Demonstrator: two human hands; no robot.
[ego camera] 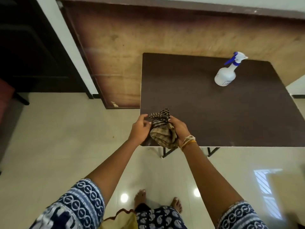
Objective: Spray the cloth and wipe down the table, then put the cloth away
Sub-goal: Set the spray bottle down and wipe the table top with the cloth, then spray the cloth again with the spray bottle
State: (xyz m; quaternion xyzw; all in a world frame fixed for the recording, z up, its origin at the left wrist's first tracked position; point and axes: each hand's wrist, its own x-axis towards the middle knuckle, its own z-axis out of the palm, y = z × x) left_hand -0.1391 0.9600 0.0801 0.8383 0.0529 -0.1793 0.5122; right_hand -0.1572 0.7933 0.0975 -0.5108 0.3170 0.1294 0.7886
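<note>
Both hands' fingers (173,120) bunch the cloth (162,129) between them above the table (231,113).

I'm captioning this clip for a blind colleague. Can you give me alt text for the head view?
Seen from above, a person's left hand and right hand bunch a striped cloth over the near left corner of a dark table. A spray bottle stands at the table's far right, untouched.

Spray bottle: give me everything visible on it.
The spray bottle has a translucent white plastic body, a small label low on its side and a blue-and-white trigger head with the nozzle facing right. It stands upright near the far right corner of the dark table. Neither hand touches it. Fill level cannot be told.
</note>
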